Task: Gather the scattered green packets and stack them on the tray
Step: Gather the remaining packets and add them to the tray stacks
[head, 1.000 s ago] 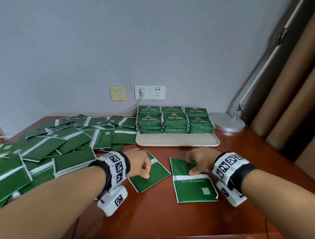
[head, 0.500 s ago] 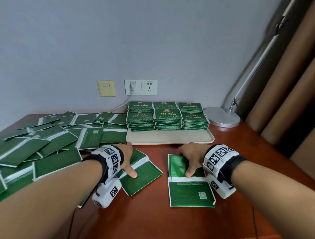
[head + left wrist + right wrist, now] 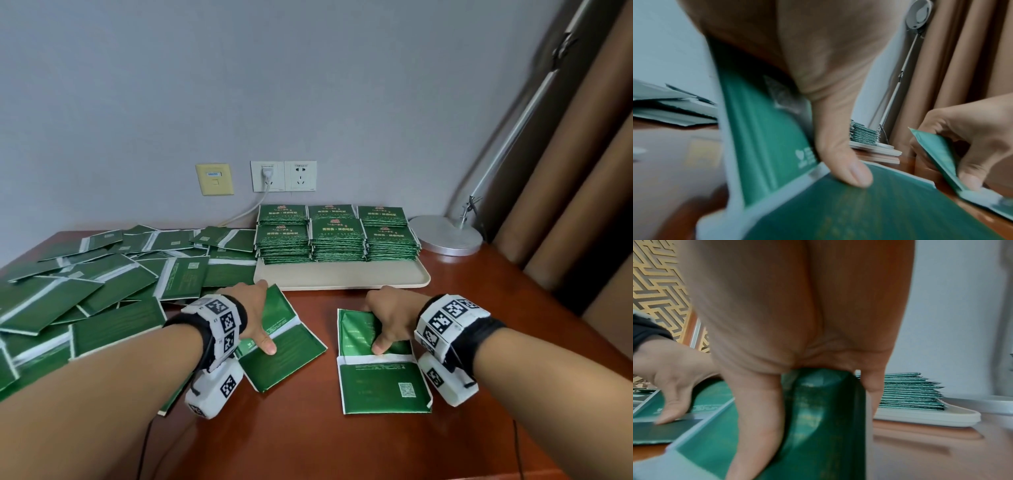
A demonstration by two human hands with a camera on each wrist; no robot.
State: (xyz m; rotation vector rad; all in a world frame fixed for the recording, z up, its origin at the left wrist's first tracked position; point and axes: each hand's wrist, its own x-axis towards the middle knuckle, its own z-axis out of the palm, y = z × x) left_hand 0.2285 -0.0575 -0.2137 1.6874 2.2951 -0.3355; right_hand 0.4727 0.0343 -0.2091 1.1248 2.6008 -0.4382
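Green foil packets are lying all over the left side of the brown wooden table (image 3: 342,445) as a loose heap (image 3: 102,274), and we are seeing six neat stacks (image 3: 337,233) of them sitting on the far part of the cream tray (image 3: 342,279) against the wall. Two folded-open packets are resting on the table just in front of the tray. Our left hand (image 3: 255,313) is gripping the left packet (image 3: 291,353): the fingers are wrapping over its far flap and raising it, while the thumb is pressing down just past the white fold line. In the left wrist view that flap is standing nearly upright under the palm. Our right hand (image 3: 388,317) is gripping the right packet (image 3: 380,380) in the same way, fingers curling over the far half and thumb pressing near the crease; the near half, with a small square code on it, is lying flat. A silver lamp base (image 3: 445,234) is sitting just beside the tray's right end, with brown curtains (image 3: 582,171) behind it.
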